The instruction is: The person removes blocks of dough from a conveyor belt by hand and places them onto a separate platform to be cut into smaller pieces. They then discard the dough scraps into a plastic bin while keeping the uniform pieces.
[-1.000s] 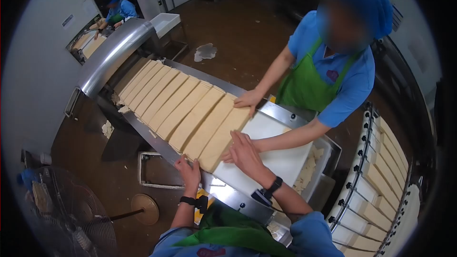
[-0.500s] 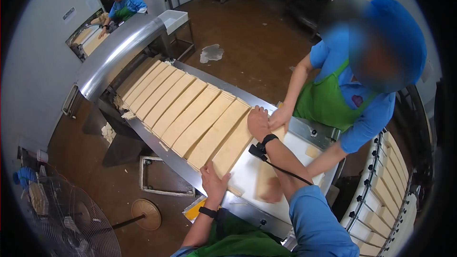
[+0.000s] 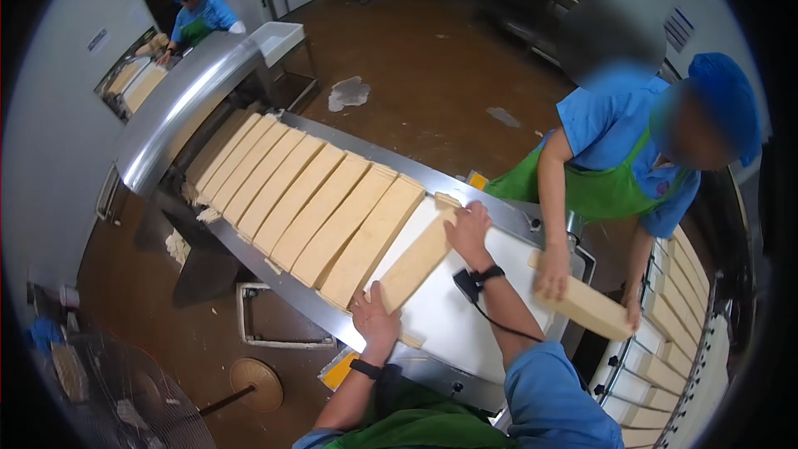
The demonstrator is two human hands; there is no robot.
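Both my hands hold one long, pale block of layered dough (image 3: 417, 268) on the white conveyor belt (image 3: 474, 308). Its near end is gripped by my left hand (image 3: 376, 322), and its far end by my right hand (image 3: 469, 234). A gap of bare belt separates this block from a row of similar dough blocks (image 3: 331, 216) to the left. A small dough scrap (image 3: 447, 199) lies by the far end, another (image 3: 411, 338) near my left hand. To the right, a co-worker's hands carry another dough block (image 3: 588, 308) off the belt's end.
A second conveyor (image 3: 665, 349) at the right carries several dough blocks. A curved steel hood (image 3: 189, 91) covers the far left end of my belt. A fan (image 3: 125, 391) stands at lower left. Another person (image 3: 204, 18) works at the back.
My hands have drawn the dough block rightward, away from the row, opening a gap. The co-worker has lifted another block off the belt and moved it right, toward the second conveyor.
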